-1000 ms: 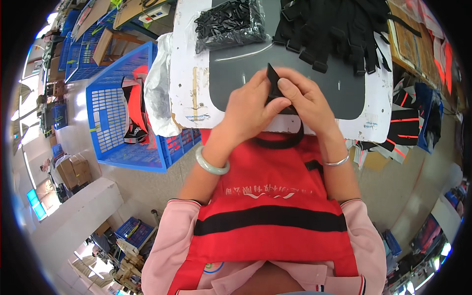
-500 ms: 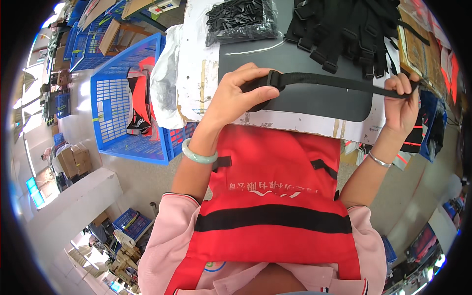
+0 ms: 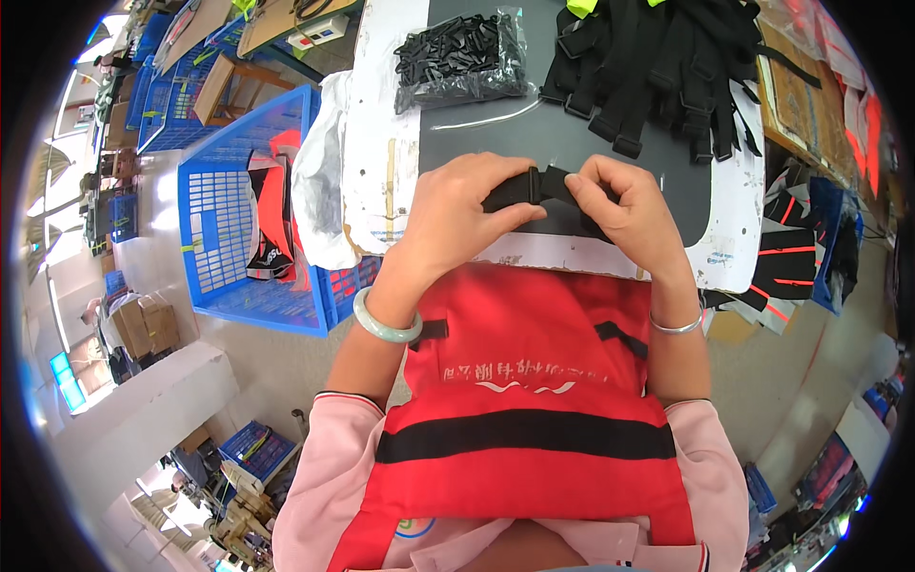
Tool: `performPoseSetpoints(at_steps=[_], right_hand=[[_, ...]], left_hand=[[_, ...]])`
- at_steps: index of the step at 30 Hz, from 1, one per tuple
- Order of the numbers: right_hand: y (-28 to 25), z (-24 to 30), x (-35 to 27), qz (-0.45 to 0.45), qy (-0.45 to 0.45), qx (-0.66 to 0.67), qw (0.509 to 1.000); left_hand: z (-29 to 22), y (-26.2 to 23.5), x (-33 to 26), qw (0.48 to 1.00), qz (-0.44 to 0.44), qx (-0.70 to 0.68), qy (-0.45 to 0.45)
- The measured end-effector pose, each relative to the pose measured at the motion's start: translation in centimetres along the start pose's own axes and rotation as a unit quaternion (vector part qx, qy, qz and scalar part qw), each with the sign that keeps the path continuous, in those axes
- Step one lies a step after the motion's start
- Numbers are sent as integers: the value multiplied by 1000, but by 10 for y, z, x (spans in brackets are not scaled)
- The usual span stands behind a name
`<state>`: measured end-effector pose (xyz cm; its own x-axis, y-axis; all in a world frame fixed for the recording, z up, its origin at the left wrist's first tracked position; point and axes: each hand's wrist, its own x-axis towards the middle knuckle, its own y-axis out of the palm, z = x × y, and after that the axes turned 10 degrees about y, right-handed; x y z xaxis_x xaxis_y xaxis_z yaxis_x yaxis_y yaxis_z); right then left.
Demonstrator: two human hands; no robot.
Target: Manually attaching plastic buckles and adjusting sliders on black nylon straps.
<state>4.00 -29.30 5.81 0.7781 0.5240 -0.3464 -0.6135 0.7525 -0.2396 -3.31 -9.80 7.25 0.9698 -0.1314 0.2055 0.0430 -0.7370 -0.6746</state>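
Observation:
Over the near part of the table, my left hand (image 3: pixel 465 205) pinches a black webbing strap (image 3: pixel 559 183) beside its black plastic buckle (image 3: pixel 535 186). My right hand (image 3: pixel 629 205) grips the same strap just right of the buckle, thumb pressed on the webbing. A short stretch of strap shows between the two hands; the rest is hidden by my fingers. Beyond them lies a clear plastic bag of small black plastic pieces (image 3: pixel 457 52). A pile of black straps with buckles (image 3: pixel 658 67) rests at the far right of the table.
A dark grey mat (image 3: pixel 457 143) covers much of the white table (image 3: pixel 376 186). At its left stand a white plastic bag (image 3: pixel 324 181) and a blue crate (image 3: pixel 214 276) holding red and black fabric. Black and orange pieces (image 3: pixel 786 257) lie beyond the right edge.
My right hand has come left from the strap's far right end to beside the buckle. The strap is no longer stretched out. My left hand keeps its hold near the buckle.

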Motion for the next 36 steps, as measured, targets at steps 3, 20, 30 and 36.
performPoseSetpoints(at_steps=[3,20,30,36], right_hand=[[-3,1,-2,29,16,-15,999],[33,3,3,26,-127,30,991],[-7,-10,9,-87,-187,-50,977],[-8,-34,21,-139,-137,62,979]], left_hand=[[0,0,1,998,5,41,51],[10,25,-28,832,-87,-517,-181],[32,-133,-76,666,-426,-612,-10],[2,-193,-84,751,-471,-454,85]])
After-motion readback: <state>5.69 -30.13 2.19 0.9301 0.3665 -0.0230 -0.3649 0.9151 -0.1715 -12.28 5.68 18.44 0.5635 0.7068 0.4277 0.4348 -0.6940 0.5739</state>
